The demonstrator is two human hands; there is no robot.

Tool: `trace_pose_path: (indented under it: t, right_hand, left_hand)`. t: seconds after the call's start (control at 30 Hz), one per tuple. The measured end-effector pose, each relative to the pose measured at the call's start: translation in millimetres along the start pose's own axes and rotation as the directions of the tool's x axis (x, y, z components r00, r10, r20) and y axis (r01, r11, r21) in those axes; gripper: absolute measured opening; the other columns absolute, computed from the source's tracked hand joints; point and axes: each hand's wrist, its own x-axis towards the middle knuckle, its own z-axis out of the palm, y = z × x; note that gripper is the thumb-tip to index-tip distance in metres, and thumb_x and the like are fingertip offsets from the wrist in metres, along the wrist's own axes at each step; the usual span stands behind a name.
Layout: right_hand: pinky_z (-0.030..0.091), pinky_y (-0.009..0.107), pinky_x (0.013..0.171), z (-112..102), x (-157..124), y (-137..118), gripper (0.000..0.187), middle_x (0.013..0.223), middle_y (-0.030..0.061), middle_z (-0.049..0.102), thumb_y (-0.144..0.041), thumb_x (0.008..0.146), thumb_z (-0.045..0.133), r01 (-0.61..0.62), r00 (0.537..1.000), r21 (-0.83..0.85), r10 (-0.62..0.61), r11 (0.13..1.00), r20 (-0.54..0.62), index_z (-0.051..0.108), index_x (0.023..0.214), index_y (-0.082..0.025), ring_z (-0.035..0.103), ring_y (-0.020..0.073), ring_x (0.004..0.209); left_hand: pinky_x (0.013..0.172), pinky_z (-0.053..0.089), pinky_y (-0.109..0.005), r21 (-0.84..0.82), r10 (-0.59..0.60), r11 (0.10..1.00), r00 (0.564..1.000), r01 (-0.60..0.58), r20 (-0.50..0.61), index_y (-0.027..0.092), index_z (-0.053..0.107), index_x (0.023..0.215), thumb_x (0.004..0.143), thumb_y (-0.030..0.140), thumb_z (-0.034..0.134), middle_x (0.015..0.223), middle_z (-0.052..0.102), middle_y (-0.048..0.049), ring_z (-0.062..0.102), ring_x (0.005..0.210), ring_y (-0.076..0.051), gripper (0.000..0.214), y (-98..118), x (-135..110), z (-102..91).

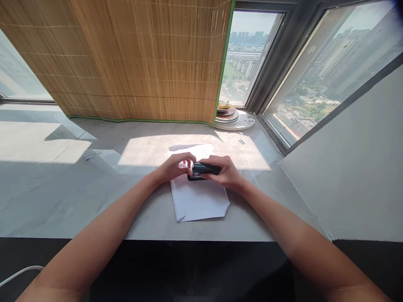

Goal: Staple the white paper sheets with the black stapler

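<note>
A black stapler (206,168) is held low over folded white paper (201,203) on the pale stone-look sill. My right hand (228,172) is wrapped around its right end, thumb along the lower side. At the stapler's left end, my left hand (176,167) curls its thumb and fingers in a pinch against the tip. Whether a small piece sits between those left fingertips cannot be made out. Below the hands, the paper lies flat with folded corners, and its far part is washed out by sunlight.
Two small metallic strips (241,141) lie on the sill (151,222) at the far right. Stacked plates (227,117) stand in the window corner. A bamboo blind (141,63) hangs along the back. A white cable (22,272) runs at lower left.
</note>
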Motion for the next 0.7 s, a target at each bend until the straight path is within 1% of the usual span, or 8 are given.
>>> trace_pose_path:
  t: [0.13, 0.2, 0.27, 0.33, 0.43, 0.53, 0.63, 0.7]
  right_hand:
    - [0.06, 0.036, 0.077, 3.9, -0.7, 1.6, 0.03, 0.097, 0.0024, 0.079, -0.036, 0.089, 0.082, -0.003, 0.999, 0.034, 0.004, 0.999, -0.043, 0.08, 0.118, -0.026, 0.073, 0.0209, 0.083]
    - [0.061, 0.039, 0.082, 6.7, -0.4, 2.0, 0.032, 0.104, 0.0034, 0.08, -0.036, 0.091, 0.081, -0.027, 0.998, 0.048, 0.029, 0.998, -0.05, 0.079, 0.121, -0.026, 0.075, 0.0223, 0.089]
    - [0.062, 0.041, 0.088, 9.5, 0.3, 2.3, 0.034, 0.113, 0.0045, 0.08, -0.038, 0.092, 0.081, -0.051, 0.997, 0.05, 0.053, 0.997, -0.049, 0.077, 0.125, -0.027, 0.075, 0.0239, 0.098]
    - [0.062, 0.042, 0.092, 11.7, 1.1, 2.4, 0.037, 0.118, 0.0049, 0.079, -0.04, 0.093, 0.081, -0.052, 0.997, 0.042, 0.055, 0.998, -0.052, 0.076, 0.128, -0.028, 0.075, 0.0243, 0.103]
    - [0.062, 0.042, 0.095, 12.4, 2.2, 2.4, 0.035, 0.117, 0.0051, 0.08, -0.039, 0.094, 0.08, -0.047, 0.998, 0.026, 0.048, 0.999, -0.046, 0.076, 0.127, -0.027, 0.075, 0.0236, 0.103]
    - [0.061, 0.042, 0.096, 11.1, 2.4, 3.7, 0.034, 0.118, 0.005, 0.08, -0.04, 0.094, 0.08, -0.046, 0.998, 0.018, 0.047, 0.999, -0.05, 0.076, 0.126, -0.027, 0.075, 0.0234, 0.105]
    - [0.061, 0.042, 0.098, 10.6, 1.4, 6.5, 0.037, 0.121, 0.0055, 0.079, -0.041, 0.094, 0.081, -0.043, 0.998, 0.024, 0.044, 0.999, -0.051, 0.075, 0.128, -0.027, 0.075, 0.0246, 0.108]
    - [0.061, 0.043, 0.099, 12.0, 0.9, 8.1, 0.04, 0.124, 0.0062, 0.078, -0.041, 0.094, 0.08, -0.043, 0.999, 0.019, 0.044, 0.999, -0.021, 0.073, 0.13, -0.027, 0.074, 0.0258, 0.11]
  left_hand:
    - [0.073, 0.053, -0.03, -0.001, 0.006, 1.0, 1.0, -0.006, -0.017, 0.024, 0.072, 0.101, 0.086, 0.02, 0.078, 0.088, 0.073, -0.0012, 0.066, 0.08, -0.016, 0.017, -2.2, 0.1, -2.4]
    - [0.074, 0.053, -0.03, -0.016, -0.005, 1.0, 0.999, 0.004, -0.052, 0.023, 0.071, 0.096, 0.084, 0.024, 0.082, 0.089, 0.073, -0.0018, 0.065, 0.077, -0.015, 0.016, -0.8, 1.6, -7.1]
    - [0.074, 0.053, -0.031, -0.044, -0.027, 0.999, 0.994, 0.023, -0.107, 0.022, 0.071, 0.093, 0.079, 0.028, 0.087, 0.091, 0.073, -0.0028, 0.063, 0.074, -0.015, 0.023, 1.6, 3.2, -12.7]
    - [0.074, 0.053, -0.031, -0.075, -0.04, 0.997, 0.991, 0.031, -0.13, 0.022, 0.071, 0.089, 0.077, 0.031, 0.09, 0.09, 0.073, -0.0038, 0.062, 0.075, -0.015, 0.024, 4.2, 4.3, -17.1]
    - [0.073, 0.053, -0.031, -0.094, -0.039, 0.995, 0.995, 0.031, -0.089, 0.021, 0.073, 0.083, 0.081, 0.032, 0.086, 0.083, 0.073, -0.0037, 0.063, 0.075, -0.016, 0.017, 7.2, 4.9, -19.2]
    - [0.07, 0.051, -0.03, -0.087, -0.038, 0.996, 0.997, 0.032, -0.072, 0.021, 0.074, 0.082, 0.083, 0.036, 0.085, 0.081, 0.073, -0.0038, 0.062, 0.073, -0.016, 0.019, 8.8, 4.5, -19.0]
    - [0.074, 0.051, -0.031, -0.127, -0.025, 0.992, 0.996, 0.014, -0.09, 0.02, 0.075, 0.087, 0.09, 0.043, 0.081, 0.087, 0.075, -0.0059, 0.065, 0.079, -0.017, 0.024, 9.5, 4.3, -20.3]
    - [0.075, 0.051, -0.031, -0.189, -0.049, 0.982, 0.988, 0.02, -0.149, 0.019, 0.075, 0.09, 0.097, 0.048, 0.073, 0.087, 0.074, -0.0069, 0.066, 0.081, -0.017, 0.029, 9.2, 5.0, -21.7]
